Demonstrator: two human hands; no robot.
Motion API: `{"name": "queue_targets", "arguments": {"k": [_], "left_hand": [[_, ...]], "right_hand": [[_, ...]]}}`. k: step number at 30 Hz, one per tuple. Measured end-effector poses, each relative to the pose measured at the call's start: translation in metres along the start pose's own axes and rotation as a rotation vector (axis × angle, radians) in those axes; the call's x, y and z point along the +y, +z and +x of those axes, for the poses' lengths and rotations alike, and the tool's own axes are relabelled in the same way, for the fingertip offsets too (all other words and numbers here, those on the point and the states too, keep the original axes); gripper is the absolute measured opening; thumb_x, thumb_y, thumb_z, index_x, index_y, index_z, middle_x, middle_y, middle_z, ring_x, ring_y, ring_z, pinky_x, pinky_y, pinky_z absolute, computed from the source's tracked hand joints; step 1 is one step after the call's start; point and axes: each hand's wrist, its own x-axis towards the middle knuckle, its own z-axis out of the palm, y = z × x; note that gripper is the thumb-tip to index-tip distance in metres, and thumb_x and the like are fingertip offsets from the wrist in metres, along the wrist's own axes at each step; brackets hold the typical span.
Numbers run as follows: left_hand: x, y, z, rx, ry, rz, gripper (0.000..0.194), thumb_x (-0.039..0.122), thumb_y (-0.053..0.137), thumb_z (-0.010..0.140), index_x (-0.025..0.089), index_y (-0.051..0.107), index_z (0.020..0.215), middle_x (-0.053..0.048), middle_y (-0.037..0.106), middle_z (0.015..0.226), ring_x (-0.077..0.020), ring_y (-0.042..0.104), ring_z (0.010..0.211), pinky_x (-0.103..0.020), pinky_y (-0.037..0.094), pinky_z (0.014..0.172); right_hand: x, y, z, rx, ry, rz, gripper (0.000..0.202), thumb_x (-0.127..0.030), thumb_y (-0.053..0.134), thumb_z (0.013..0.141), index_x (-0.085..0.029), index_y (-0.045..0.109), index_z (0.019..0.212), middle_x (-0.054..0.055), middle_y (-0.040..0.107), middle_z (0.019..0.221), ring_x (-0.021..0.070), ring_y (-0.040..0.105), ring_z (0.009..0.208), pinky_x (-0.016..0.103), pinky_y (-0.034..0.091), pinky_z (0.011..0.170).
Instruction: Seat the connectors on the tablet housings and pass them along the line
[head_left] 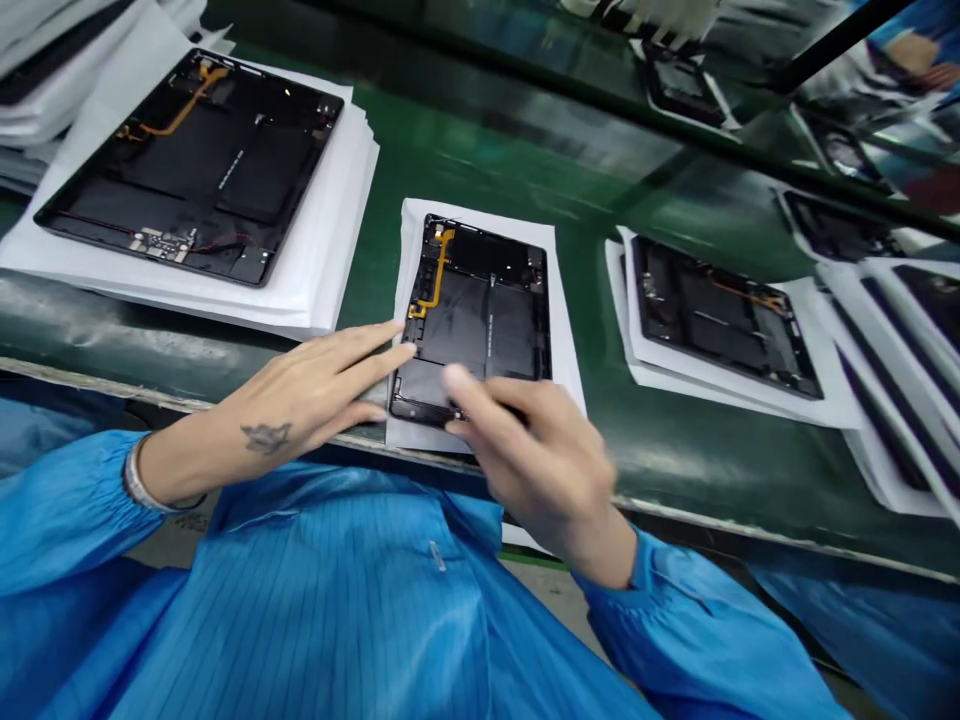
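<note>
An opened tablet housing [517,300] lies on a white foam sheet [555,350] in front of me, its black inner parts facing up. An orange flex cable [439,275] runs down its left side. My left hand [300,390] rests with stretched fingers against the tablet's left edge. Over the tablet's lower right part is my right hand [544,450], its fingers curled and slightly blurred. Whatever those curled fingers hold, if anything, is hidden. They also cover part of the tablet's bottom edge.
A larger opened tablet [277,180] lies on stacked white sheets [349,230] at left. To the right, another opened tablet [720,315] sits on white sheets, beside more stacked tablets [892,400]. Behind the green bench [480,140] runs a dark rail; a gloved hand [667,20] shows beyond it.
</note>
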Motion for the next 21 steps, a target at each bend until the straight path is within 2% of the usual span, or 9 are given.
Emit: {"name": "queue_targets", "arguments": {"k": [2, 3, 5, 7, 9, 11, 14, 17, 21], "left_hand": [[0.003, -0.003, -0.003, 0.065, 0.017, 0.042, 0.039, 0.025, 0.05, 0.104, 0.009, 0.054, 0.138, -0.018, 0.056, 0.144, -0.0246, 0.058, 0.132, -0.039, 0.051, 0.11], [0.005, -0.004, -0.004, 0.081, 0.036, 0.064, 0.033, 0.021, 0.05, 0.103, 0.009, 0.057, 0.133, -0.017, 0.06, 0.14, -0.0241, 0.06, 0.128, -0.038, 0.052, 0.109], [0.007, -0.004, -0.005, 0.073, 0.081, 0.098, 0.028, 0.014, 0.049, 0.102, 0.009, 0.061, 0.127, -0.016, 0.062, 0.137, -0.0245, 0.062, 0.126, -0.038, 0.053, 0.107], [0.008, -0.002, -0.004, 0.047, 0.132, 0.115, 0.029, 0.009, 0.047, 0.101, 0.008, 0.061, 0.126, -0.017, 0.063, 0.137, -0.0259, 0.062, 0.126, -0.039, 0.054, 0.106], [0.008, 0.0, -0.003, 0.035, 0.185, 0.132, 0.03, 0.006, 0.045, 0.1, 0.006, 0.061, 0.127, -0.017, 0.064, 0.134, -0.0269, 0.063, 0.124, -0.04, 0.056, 0.103], [0.008, 0.002, -0.001, 0.04, 0.218, 0.151, 0.031, 0.005, 0.044, 0.1, 0.005, 0.061, 0.126, -0.017, 0.066, 0.131, -0.0269, 0.066, 0.12, -0.039, 0.058, 0.1], [0.007, 0.004, -0.001, 0.043, 0.227, 0.155, 0.031, 0.004, 0.045, 0.099, 0.005, 0.062, 0.124, -0.016, 0.067, 0.131, -0.027, 0.067, 0.117, -0.039, 0.058, 0.098], [0.007, 0.005, -0.002, 0.045, 0.213, 0.136, 0.031, 0.004, 0.045, 0.099, 0.005, 0.062, 0.125, -0.016, 0.067, 0.131, -0.0268, 0.067, 0.118, -0.039, 0.058, 0.098], [0.008, 0.006, -0.004, 0.035, 0.188, 0.117, 0.033, 0.005, 0.044, 0.1, 0.006, 0.061, 0.127, -0.016, 0.065, 0.134, -0.0266, 0.064, 0.122, -0.04, 0.057, 0.1]], "right_hand": [[-0.01, -0.002, -0.006, 0.197, 0.248, 0.238, 0.047, -0.019, 0.06, 0.097, -0.027, 0.055, 0.143, -0.001, 0.058, 0.071, 0.0144, 0.051, 0.061, 0.03, 0.042, 0.058], [-0.015, -0.002, -0.008, 0.261, 0.347, 0.369, 0.042, -0.023, 0.056, 0.099, -0.029, 0.057, 0.141, -0.003, 0.053, 0.067, 0.0141, 0.049, 0.059, 0.031, 0.042, 0.058], [-0.024, -0.002, -0.011, 0.274, 0.438, 0.511, 0.035, -0.035, 0.043, 0.105, -0.031, 0.065, 0.131, 0.0, 0.055, 0.069, 0.0158, 0.054, 0.065, 0.033, 0.045, 0.062], [-0.028, 0.0, -0.014, 0.226, 0.383, 0.494, 0.044, -0.045, 0.035, 0.105, -0.027, 0.072, 0.12, 0.003, 0.06, 0.077, 0.0179, 0.058, 0.073, 0.037, 0.048, 0.067], [-0.03, 0.004, -0.018, 0.203, 0.29, 0.44, 0.046, -0.047, 0.036, 0.105, -0.022, 0.073, 0.115, 0.004, 0.061, 0.077, 0.0172, 0.057, 0.072, 0.036, 0.048, 0.064], [-0.029, 0.01, -0.023, 0.226, 0.208, 0.407, 0.037, -0.042, 0.044, 0.104, -0.018, 0.07, 0.117, 0.004, 0.062, 0.076, 0.0162, 0.059, 0.069, 0.034, 0.049, 0.062], [-0.027, 0.019, -0.032, 0.193, 0.118, 0.306, 0.026, -0.025, 0.058, 0.098, -0.015, 0.067, 0.121, 0.007, 0.07, 0.087, 0.0189, 0.066, 0.083, 0.036, 0.056, 0.073], [-0.024, 0.025, -0.039, 0.121, 0.06, 0.209, 0.032, -0.011, 0.067, 0.09, -0.011, 0.066, 0.122, 0.009, 0.073, 0.092, 0.0211, 0.067, 0.092, 0.037, 0.057, 0.081], [-0.022, 0.026, -0.045, 0.105, 0.086, 0.118, 0.039, -0.008, 0.067, 0.088, -0.011, 0.064, 0.127, 0.01, 0.074, 0.095, 0.0224, 0.067, 0.094, 0.039, 0.057, 0.086]]}}
